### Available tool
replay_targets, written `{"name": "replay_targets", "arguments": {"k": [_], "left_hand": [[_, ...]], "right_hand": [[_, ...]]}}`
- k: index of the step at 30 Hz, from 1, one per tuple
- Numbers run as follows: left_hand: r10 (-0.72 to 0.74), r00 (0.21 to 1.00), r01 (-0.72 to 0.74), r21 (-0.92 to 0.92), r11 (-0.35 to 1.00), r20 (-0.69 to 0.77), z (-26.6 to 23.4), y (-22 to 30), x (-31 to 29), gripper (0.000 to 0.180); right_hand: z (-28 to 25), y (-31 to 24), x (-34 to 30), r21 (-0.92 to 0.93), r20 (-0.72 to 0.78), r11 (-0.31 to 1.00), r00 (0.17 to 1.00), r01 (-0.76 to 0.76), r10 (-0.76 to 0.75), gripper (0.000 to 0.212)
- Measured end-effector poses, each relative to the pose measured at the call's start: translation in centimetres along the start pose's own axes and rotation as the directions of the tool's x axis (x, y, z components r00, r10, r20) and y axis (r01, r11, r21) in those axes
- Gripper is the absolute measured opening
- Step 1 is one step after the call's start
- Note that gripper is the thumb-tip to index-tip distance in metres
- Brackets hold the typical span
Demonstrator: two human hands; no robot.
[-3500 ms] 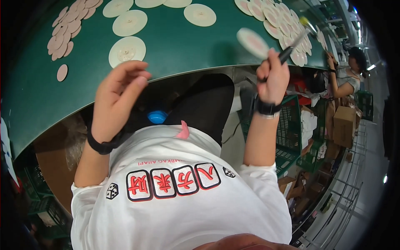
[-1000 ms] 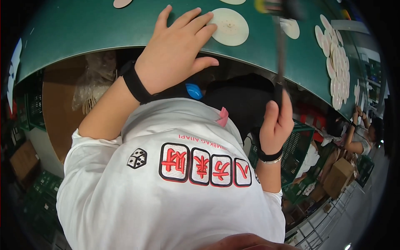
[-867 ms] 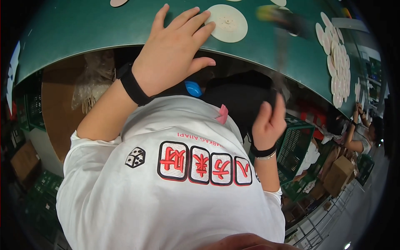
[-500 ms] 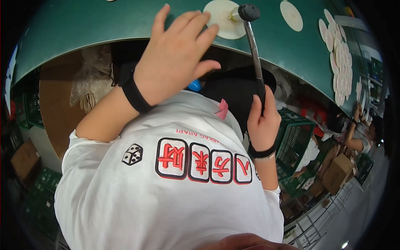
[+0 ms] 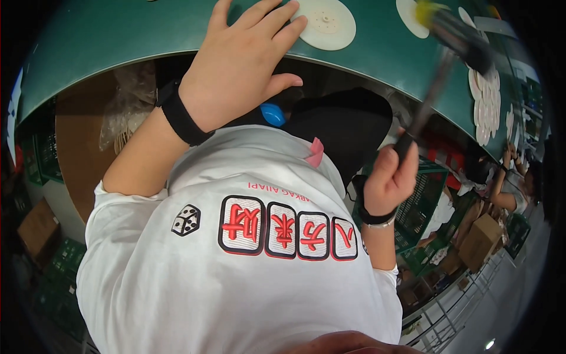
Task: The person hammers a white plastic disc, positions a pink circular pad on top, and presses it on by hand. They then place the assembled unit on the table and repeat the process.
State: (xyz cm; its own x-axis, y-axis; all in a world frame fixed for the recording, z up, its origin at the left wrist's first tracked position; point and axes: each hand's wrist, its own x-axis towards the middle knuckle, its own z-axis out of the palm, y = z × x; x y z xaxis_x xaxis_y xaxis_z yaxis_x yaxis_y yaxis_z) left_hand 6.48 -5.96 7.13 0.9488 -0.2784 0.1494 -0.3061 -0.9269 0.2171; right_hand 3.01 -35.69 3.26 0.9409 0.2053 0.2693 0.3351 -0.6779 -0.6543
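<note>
A round cream disc (image 5: 328, 26) with small holes around its centre lies on the green tabletop (image 5: 135, 35). My left hand (image 5: 236, 65) is spread open, its fingertips at the disc's left edge; I cannot tell whether they press on it. With my right hand (image 5: 391, 178) I grip the dark handle of a mallet (image 5: 433, 94). The mallet is raised to the right of the disc, and its head, dark with a yellow face, is smeared by motion. Behind the head, a second cream disc (image 5: 411, 20) lies partly covered.
Many overlapping cream discs (image 5: 486, 112) lie along the table's right side. Under the table stand a cardboard panel (image 5: 82, 141) and a green crate (image 5: 421, 203). A cardboard box (image 5: 480, 242) is at the right. Beyond it, another person (image 5: 512, 189) works at the table.
The mallet has swung away from the near disc, up and to the right, uncovering the disc's centre. My right hand moved right with it. My left hand shifted slightly left.
</note>
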Motion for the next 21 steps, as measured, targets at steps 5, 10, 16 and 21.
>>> {"name": "replay_targets", "arguments": {"k": [5,10,16,21], "left_hand": [[0.317,0.653,-0.193,0.253,0.948,-0.688,7.3,-3.4,0.1,0.072],[-0.043,0.998,0.044,0.021,0.999,-0.033,1.0,1.3,-1.2,0.071],[0.040,0.957,-0.066,-0.081,0.994,-0.288,1.2,1.8,-1.4,0.062],[-0.038,0.996,0.039,-0.003,0.999,0.075,-0.8,0.9,-0.2,0.073]], "right_hand": [[-0.1,-1.0,0.3,-0.078,0.068,0.997,0.998,0.016,-0.010,0.032],[1.6,-0.4,-0.2,-0.134,0.134,0.989,0.988,-0.056,0.074,0.032],[0.3,-2.2,1.7,-0.167,0.153,0.985,0.986,-0.034,0.059,0.030],[-1.1,-1.1,0.2,-0.009,0.054,0.999,0.998,-0.035,0.036,0.032]]}}
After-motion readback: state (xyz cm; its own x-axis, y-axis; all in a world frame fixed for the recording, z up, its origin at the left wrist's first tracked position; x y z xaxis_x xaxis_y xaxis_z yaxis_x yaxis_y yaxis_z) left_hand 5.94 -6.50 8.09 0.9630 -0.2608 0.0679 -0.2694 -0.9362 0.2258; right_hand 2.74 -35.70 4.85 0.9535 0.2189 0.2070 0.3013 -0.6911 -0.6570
